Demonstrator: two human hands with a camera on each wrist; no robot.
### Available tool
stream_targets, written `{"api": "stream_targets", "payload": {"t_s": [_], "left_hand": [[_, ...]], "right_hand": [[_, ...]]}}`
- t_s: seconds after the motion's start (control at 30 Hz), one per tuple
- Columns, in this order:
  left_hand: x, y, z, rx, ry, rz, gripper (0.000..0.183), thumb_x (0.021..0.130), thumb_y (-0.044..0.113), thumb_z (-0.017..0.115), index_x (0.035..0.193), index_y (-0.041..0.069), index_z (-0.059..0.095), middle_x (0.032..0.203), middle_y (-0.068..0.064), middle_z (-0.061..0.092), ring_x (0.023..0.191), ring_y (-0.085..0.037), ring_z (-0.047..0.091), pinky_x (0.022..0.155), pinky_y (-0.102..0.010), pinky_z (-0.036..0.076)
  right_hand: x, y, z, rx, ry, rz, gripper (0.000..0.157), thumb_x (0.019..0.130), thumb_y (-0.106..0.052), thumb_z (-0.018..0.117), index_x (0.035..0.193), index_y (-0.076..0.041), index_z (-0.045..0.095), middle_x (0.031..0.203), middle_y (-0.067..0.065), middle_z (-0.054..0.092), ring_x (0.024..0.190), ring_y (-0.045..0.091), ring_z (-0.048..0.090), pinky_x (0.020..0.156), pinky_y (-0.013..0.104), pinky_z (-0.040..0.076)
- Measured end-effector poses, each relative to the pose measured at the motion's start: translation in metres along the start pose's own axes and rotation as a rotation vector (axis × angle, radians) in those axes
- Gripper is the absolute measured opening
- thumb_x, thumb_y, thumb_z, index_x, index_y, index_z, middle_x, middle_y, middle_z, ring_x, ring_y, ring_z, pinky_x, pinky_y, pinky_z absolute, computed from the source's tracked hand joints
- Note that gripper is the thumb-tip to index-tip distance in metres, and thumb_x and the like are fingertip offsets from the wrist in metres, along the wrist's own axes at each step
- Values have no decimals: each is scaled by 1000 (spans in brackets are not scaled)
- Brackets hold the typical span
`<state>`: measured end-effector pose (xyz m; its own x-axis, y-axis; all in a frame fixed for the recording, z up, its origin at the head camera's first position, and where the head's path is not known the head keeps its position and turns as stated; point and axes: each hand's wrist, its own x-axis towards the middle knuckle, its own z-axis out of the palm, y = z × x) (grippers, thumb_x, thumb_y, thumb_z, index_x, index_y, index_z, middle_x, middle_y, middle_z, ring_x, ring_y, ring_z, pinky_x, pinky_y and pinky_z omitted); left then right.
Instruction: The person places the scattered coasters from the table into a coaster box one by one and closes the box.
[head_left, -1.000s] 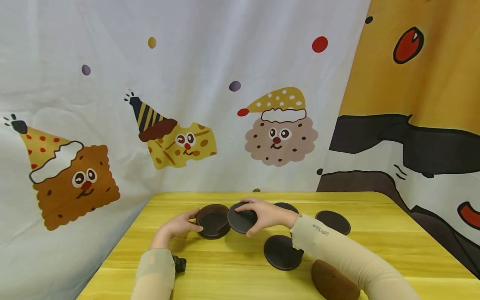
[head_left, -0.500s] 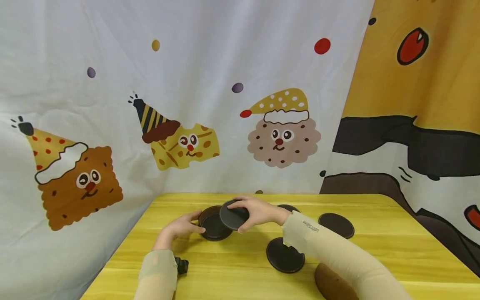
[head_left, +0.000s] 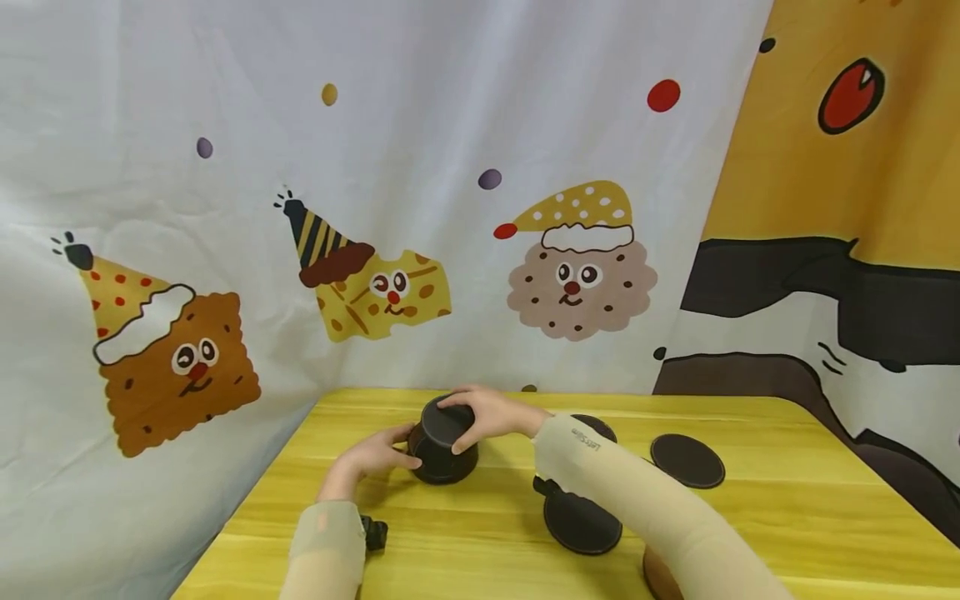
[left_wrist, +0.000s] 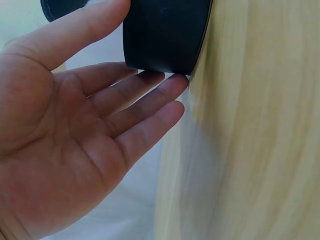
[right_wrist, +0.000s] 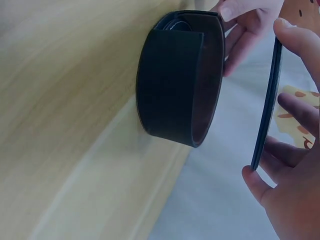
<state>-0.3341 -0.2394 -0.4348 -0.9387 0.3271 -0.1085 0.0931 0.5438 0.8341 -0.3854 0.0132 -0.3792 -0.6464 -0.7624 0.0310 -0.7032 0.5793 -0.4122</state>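
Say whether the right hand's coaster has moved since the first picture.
Yes: the coaster moved left against the round cookie print, now above the holder.

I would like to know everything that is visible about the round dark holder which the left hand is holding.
The round holder is a low, open-topped cylinder, smooth and black outside, brown on the inner wall, and leather-like in look. The right wrist view shows a gap in its wall. It stands upright on the wooden table; the left hand holds its side. A dark disc in the right hand is above its opening, not touching it.
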Motion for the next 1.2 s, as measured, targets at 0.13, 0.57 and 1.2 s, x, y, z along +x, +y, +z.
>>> {"api": "stream_targets", "payload": {"t_s": [0.13,0.57,1.2], "left_hand": [[2,1,1,0,-12,17,79,86,18,75,150,0,33,147,-24,40,135,-43,35,103,-60,31],[6,1,4,7,7,-17,84,83,20,78,150,0,32,148,-21,40,136,-40,34,104,-58,32],[0,-1,1,41,17,-24,82,87,18,75,151,-2,28,149,-24,36,135,-42,34,103,-58,33]], "right_hand": [[7,1,8,4,-5,20,78,74,-46,81,143,-26,50,154,12,30,137,33,35,101,46,41],[21,4,32,-21,-27,86,77,74,-46,81,142,-23,52,153,13,33,137,33,35,101,47,40],[33,5,50,-156,-26,35,74,78,-51,76,142,-21,52,149,14,41,135,31,39,104,47,37]]}}
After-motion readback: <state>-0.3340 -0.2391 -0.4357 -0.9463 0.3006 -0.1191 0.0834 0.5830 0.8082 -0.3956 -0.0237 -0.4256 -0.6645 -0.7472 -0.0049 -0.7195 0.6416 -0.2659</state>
